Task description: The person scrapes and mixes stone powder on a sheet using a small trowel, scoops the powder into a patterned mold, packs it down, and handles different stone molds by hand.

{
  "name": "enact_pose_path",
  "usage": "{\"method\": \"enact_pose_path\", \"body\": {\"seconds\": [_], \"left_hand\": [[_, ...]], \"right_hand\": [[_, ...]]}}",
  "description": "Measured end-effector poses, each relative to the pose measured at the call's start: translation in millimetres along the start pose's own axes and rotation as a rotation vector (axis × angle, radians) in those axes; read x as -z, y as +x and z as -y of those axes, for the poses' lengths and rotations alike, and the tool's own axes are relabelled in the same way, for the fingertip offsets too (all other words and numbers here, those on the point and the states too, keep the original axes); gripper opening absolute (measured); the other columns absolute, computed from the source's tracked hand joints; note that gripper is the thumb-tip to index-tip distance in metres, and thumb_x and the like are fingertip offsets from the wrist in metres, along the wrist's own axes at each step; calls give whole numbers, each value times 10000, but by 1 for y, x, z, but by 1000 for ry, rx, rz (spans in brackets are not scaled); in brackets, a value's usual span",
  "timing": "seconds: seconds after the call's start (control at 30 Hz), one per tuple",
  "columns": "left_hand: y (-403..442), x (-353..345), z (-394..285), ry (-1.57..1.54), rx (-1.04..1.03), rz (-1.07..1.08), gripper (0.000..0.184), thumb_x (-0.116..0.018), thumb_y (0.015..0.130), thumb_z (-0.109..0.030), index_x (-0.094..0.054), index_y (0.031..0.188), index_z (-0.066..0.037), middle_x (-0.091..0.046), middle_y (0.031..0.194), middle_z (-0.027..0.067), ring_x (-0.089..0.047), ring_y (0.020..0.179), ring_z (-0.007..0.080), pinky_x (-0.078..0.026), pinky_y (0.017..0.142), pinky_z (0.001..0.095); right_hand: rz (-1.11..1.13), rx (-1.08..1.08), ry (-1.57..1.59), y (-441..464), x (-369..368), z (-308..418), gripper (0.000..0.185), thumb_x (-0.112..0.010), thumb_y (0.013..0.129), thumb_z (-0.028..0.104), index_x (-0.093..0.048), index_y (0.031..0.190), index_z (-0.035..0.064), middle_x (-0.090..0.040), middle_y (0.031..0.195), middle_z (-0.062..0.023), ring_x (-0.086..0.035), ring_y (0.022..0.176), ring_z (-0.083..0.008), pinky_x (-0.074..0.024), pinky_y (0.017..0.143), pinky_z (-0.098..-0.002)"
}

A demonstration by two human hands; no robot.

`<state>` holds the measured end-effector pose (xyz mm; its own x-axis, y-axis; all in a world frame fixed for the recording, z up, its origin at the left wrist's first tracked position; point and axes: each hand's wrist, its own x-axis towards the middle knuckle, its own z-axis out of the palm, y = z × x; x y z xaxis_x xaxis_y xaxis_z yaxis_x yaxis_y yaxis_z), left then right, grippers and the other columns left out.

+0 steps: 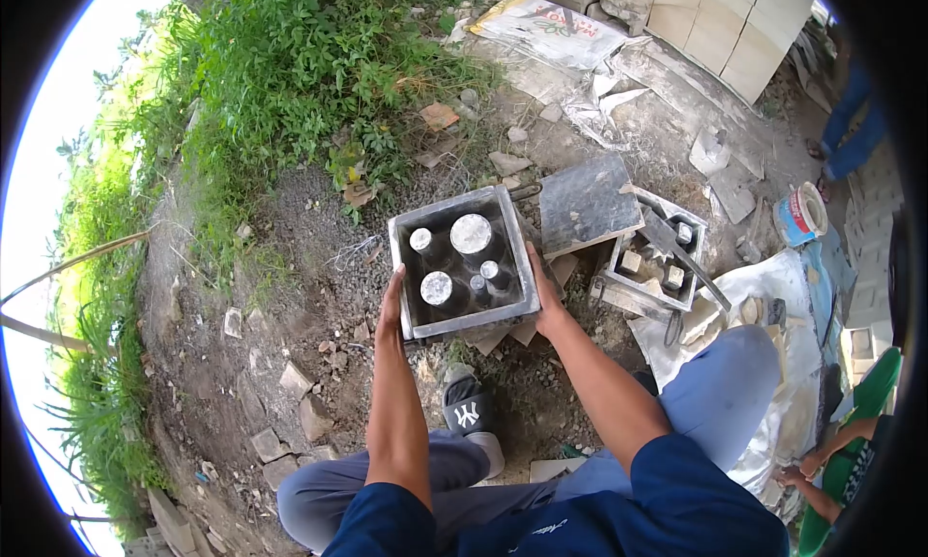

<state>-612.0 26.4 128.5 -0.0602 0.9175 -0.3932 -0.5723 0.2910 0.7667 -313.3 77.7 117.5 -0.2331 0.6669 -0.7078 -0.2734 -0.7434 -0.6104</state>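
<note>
A square grey metal mould (474,319) is held up in front of me, tilted so its inside faces me. Several round posts of different widths stand inside it, with pale, dusty tops; the widest post (472,234) is toward the back right. My left hand (391,304) presses against the mould's left wall, and my right hand (547,291) grips its right wall. Right of it, a dark flat slab (586,205) leans on a second metal mould (630,291), which has squarish posts inside. A flat metal bar (698,267) lies across that second mould.
Broken stones and rubble cover the ground, with green plants (309,83) at the back left. A bucket (800,217) and a white sheet (773,451) are at right. Another person's hands (795,474) show at lower right; blue trousers (855,117) at upper right.
</note>
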Motion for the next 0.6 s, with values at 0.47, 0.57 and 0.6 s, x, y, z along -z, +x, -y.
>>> {"method": "enact_pose_path", "body": {"seconds": [0.47,0.57,0.6], "left_hand": [[-66,-216,-62,299,-118,-7,812,-603,955,-550,-414,1515,8,-529,1477,186,-573,1283,326,-463,1085,459],[-83,-269,-51,393,-86,-26,833,-602,940,-578,-423,1517,-5,-525,1482,191,-567,1289,338,-459,1069,468],[-88,-282,-42,446,-82,-132,826,-596,942,-579,-429,1517,-10,-530,1479,190,-565,1291,339,-451,1071,460]], "right_hand": [[169,428,96,-187,78,126,924,-664,912,619,-366,1562,34,-478,1536,-152,-517,1354,-271,-438,1097,-411],[170,485,271,-233,113,129,809,-720,893,505,-452,1499,41,-566,1445,-153,-594,1262,-271,-493,1032,-414],[180,516,313,-238,127,126,786,-721,888,505,-478,1478,46,-589,1418,-154,-612,1237,-270,-507,1013,-414]]}}
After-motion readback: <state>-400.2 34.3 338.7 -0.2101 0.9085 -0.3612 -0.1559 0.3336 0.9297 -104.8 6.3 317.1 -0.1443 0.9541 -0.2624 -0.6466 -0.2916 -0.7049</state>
